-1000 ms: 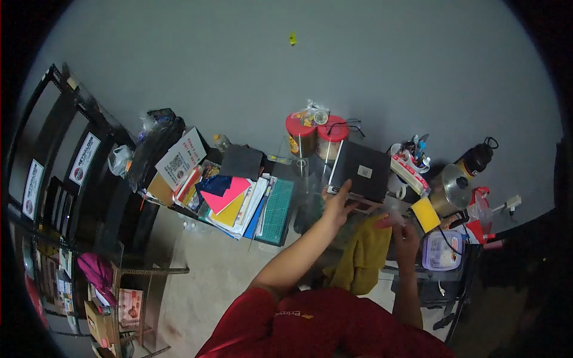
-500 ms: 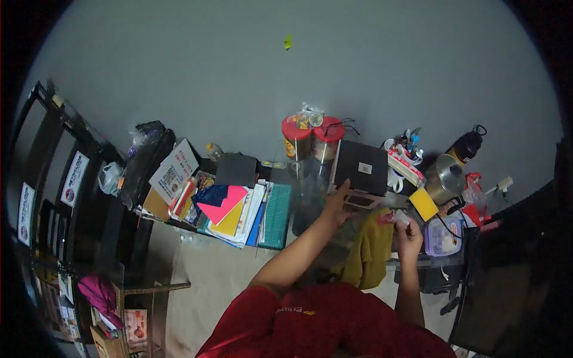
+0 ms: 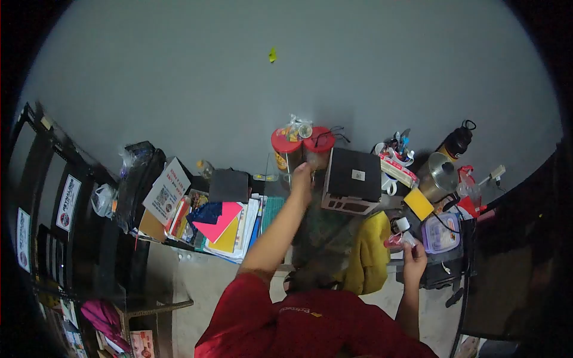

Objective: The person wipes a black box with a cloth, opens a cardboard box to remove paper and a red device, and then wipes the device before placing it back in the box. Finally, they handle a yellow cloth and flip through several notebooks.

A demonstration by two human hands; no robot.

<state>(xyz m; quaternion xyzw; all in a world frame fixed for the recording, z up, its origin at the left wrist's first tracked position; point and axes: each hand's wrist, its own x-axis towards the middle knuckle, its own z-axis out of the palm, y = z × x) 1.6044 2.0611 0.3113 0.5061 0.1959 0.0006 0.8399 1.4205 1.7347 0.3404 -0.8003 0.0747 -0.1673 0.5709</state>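
My left hand (image 3: 302,184) is stretched out over the table, in front of two red-lidded jars (image 3: 286,156). Its fingers look curled; what they hold, if anything, I cannot make out. Right of it stands a black box (image 3: 357,173) with a small white label on top. My right hand (image 3: 414,262) pinches a small red and clear plastic packet (image 3: 394,241) near the table's front edge. Just beyond the packet is a small white object (image 3: 402,224). A mustard-yellow cloth (image 3: 370,253) hangs over the edge between my arms.
Papers and a pink sheet (image 3: 219,224) lie left, beside a white printed sign (image 3: 167,191). To the right are a pen holder (image 3: 399,154), a metal pitcher (image 3: 437,177), a yellow square (image 3: 419,204), a purple-rimmed container (image 3: 440,232) and a black bottle (image 3: 458,142).
My left hand has left the black box and moved left and forward to the jars. My right hand still holds the packet, slightly lower in view. The camera view has shifted a little.
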